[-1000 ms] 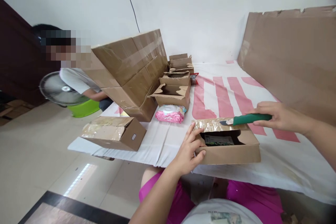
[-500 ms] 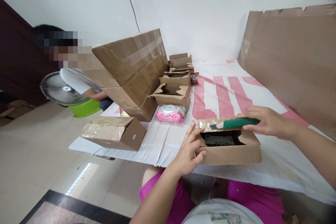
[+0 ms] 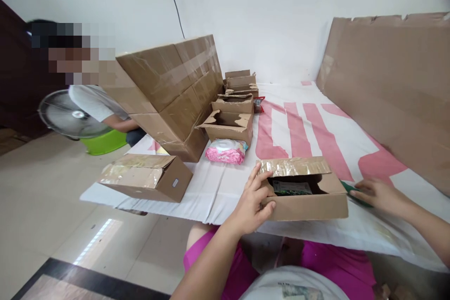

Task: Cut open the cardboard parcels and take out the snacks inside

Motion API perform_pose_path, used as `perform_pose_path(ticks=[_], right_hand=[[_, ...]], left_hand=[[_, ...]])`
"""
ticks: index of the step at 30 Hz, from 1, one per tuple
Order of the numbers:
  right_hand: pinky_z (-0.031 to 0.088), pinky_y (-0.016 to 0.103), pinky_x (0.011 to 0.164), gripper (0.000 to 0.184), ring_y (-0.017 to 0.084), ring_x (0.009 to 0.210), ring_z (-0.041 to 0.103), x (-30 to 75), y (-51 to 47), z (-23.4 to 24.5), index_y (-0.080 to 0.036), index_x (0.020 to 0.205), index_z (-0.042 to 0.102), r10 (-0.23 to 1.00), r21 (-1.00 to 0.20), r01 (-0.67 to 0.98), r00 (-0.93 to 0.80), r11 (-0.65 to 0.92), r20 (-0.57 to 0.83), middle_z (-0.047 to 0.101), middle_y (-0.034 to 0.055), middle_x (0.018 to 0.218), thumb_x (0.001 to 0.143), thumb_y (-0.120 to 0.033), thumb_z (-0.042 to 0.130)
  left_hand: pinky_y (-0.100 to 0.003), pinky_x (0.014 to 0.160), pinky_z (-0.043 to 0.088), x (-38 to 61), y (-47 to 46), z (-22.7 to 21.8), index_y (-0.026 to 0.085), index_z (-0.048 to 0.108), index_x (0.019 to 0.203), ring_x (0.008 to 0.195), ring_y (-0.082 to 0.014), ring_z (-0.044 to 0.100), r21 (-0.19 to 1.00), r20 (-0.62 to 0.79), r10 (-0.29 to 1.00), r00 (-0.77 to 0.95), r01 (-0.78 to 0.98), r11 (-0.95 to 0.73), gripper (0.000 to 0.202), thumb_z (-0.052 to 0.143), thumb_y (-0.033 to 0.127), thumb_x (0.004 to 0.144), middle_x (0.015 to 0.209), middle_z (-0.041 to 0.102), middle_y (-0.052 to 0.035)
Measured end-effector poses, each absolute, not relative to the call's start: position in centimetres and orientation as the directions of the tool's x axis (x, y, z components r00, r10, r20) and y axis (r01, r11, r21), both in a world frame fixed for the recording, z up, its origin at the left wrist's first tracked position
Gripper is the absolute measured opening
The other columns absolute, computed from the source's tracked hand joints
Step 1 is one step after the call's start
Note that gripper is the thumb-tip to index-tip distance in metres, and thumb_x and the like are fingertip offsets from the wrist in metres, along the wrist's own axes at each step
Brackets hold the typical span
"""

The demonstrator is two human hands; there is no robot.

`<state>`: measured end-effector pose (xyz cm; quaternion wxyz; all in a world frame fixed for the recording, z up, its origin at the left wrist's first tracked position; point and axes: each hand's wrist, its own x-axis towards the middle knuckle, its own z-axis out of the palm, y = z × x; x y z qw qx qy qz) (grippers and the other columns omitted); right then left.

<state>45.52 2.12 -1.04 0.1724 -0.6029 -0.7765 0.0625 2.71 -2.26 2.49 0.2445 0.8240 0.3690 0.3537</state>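
Note:
An open cardboard box (image 3: 305,208) lies in front of me, its taped flap (image 3: 297,166) raised at the back. A dark green package with a pale label (image 3: 292,188) shows inside. My left hand (image 3: 253,199) grips the box's left end, fingers over the edge and thumb on the front. To the right of the box, my right hand (image 3: 378,194) is low over the cloth and slightly blurred, with its fingers on a green box cutter (image 3: 354,193). The cutter's blade end is hidden behind the box's right corner.
A closed carton (image 3: 146,178) sits at the table's left edge, near a pink wipes pack (image 3: 226,152). Open boxes (image 3: 228,124) line a tall taped carton stack (image 3: 168,89). Cardboard (image 3: 390,98) stands at right. Beyond the stack sits a person (image 3: 93,103) beside a fan (image 3: 73,115).
My right hand has carried the box cutter from above the taped flap down to the cloth right of the box. My left hand keeps its hold on the box.

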Motion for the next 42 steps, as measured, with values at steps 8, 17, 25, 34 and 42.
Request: perform_pose_path(ticks=[8, 17, 25, 34, 42], right_hand=[[0.056, 0.040, 0.080, 0.029, 0.025, 0.096, 0.066, 34.9, 4.1, 8.1, -0.024, 0.103, 0.067, 0.908, -0.472, 0.796, -0.223, 0.379, 0.354, 0.068, 0.0095, 0.102, 0.090, -0.042, 0.048], [0.048, 0.048, 0.089, 0.026, 0.027, 0.096, 0.058, 27.4, 6.0, 8.0, -0.020, 0.099, 0.072, 0.779, -0.298, 0.728, -0.514, 0.618, 0.360, 0.069, 0.0103, 0.095, 0.090, -0.025, 0.048], [0.048, 0.041, 0.084, 0.009, 0.024, 0.090, 0.059, 26.7, 5.7, 8.2, -0.022, 0.081, 0.065, 0.817, -0.330, 0.750, -0.488, 0.573, 0.308, 0.067, 0.0061, 0.087, 0.084, -0.019, 0.058], [0.049, 0.044, 0.084, 0.020, 0.027, 0.097, 0.057, 26.6, 6.0, 7.3, -0.021, 0.094, 0.064, 0.790, -0.277, 0.752, -0.494, 0.598, 0.363, 0.067, 0.0088, 0.096, 0.086, -0.014, 0.047], [0.048, 0.042, 0.081, 0.012, 0.025, 0.091, 0.057, 26.6, 5.9, 7.7, -0.022, 0.081, 0.062, 0.807, -0.311, 0.751, -0.487, 0.582, 0.333, 0.066, 0.0069, 0.088, 0.086, -0.019, 0.052]], left_hand=[[-0.058, 0.120, 0.021, 2.9, -2.4, 2.5, 0.019, 0.066, 0.095, 0.153, -0.0334, 0.005, 0.670, 0.411, 0.784, 0.465, 0.429, -0.606, 0.020, 0.053, 0.033, 0.092, 0.152, 0.039, -0.0113], [-0.057, 0.121, 0.020, 2.7, -2.6, 2.4, 0.019, 0.066, 0.095, 0.153, -0.0326, 0.005, 0.661, 0.409, 0.787, 0.462, 0.444, -0.605, 0.018, 0.055, 0.032, 0.091, 0.152, 0.040, -0.0106], [-0.057, 0.120, 0.022, 2.9, -2.5, 2.5, 0.019, 0.066, 0.089, 0.152, -0.0334, 0.007, 0.664, 0.427, 0.784, 0.450, 0.432, -0.610, 0.020, 0.055, 0.036, 0.091, 0.151, 0.042, -0.0118], [-0.053, 0.121, 0.021, 2.8, -2.6, 2.4, 0.018, 0.066, 0.091, 0.153, -0.0318, 0.007, 0.656, 0.434, 0.778, 0.454, 0.432, -0.619, 0.021, 0.054, 0.035, 0.092, 0.150, 0.042, -0.0114], [-0.053, 0.121, 0.022, 2.8, -2.5, 2.3, 0.018, 0.066, 0.091, 0.153, -0.0318, 0.006, 0.651, 0.432, 0.778, 0.456, 0.440, -0.619, 0.022, 0.053, 0.036, 0.092, 0.150, 0.042, -0.0115]])
